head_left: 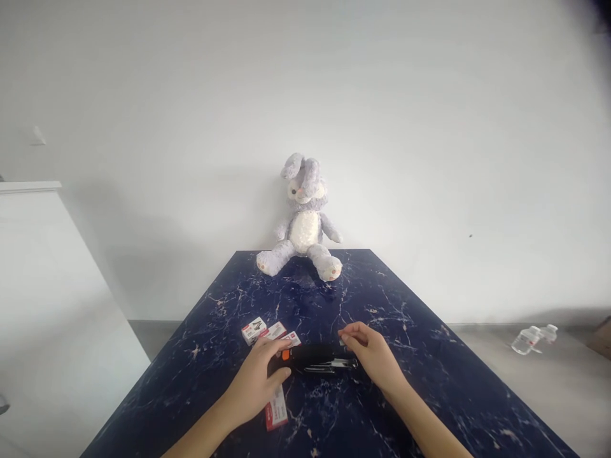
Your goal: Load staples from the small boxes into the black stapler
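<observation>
A black stapler [319, 359] with an orange end lies on the dark blue marbled table [429, 388], its metal channel showing. My left hand [258, 381] rests on the stapler's left end, fingers curled around it. My right hand [370, 353] sits at the stapler's right end with thumb and forefinger pinched together; whatever is between them is too small to make out. Small red-and-white boxes [254, 331] lie just behind the left hand, and another red-and-white box [276, 410] lies flat near my left wrist.
A grey-and-white plush rabbit [303, 222] sits at the table's far edge against the white wall. A white cabinet [42, 286] stands to the left. Clear plastic bottles [532, 339] lie on the floor at the right.
</observation>
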A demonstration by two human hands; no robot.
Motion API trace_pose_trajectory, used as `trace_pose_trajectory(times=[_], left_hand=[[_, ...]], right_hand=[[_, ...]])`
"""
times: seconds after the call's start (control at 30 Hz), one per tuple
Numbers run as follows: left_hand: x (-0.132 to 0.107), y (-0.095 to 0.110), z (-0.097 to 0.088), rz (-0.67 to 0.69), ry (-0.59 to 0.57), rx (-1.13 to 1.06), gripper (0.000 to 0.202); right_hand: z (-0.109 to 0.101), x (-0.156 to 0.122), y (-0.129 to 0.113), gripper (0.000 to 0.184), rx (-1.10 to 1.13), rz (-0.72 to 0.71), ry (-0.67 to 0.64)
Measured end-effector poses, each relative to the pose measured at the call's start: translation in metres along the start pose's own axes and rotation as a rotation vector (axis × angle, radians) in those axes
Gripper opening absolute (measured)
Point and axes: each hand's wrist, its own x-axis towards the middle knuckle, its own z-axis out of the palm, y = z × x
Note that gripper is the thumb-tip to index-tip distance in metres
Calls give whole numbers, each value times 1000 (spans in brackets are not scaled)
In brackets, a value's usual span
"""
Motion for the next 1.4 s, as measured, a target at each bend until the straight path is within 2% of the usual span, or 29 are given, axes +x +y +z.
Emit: trace_pose_trajectory(times=[0.4, 0.53, 0.63, 0.73, 0.9, 1.03, 1.2, 1.4], left_hand=[[1, -11, -9, 38, -1, 58, 44], [1, -13, -14, 33, 19, 65, 45], [1, -11, -15, 25, 18, 72, 43], [1, -8, -14, 37, 7, 82, 41], [1, -8, -12, 72, 21, 89, 40], [1, -8, -11, 71, 11, 90, 40], [1, -7, -12, 92, 24, 101, 38], [0, -6, -12, 114, 34, 104, 38]], right_hand=[[5, -14, -21, 13, -86, -47, -131], [6, -16, -27, 22, -139, 1, -123], [6, -13, -25, 29, -31, 21, -100], [5, -8, -16, 28, 126, 31, -55], [-2, -4, -9, 31, 346, 138, 24], [-5, -6, -16, 34, 175, 73, -7], [0, -15, -30, 27, -127, -39, -91], [2, -23, -42, 19, -313, -136, -68]])
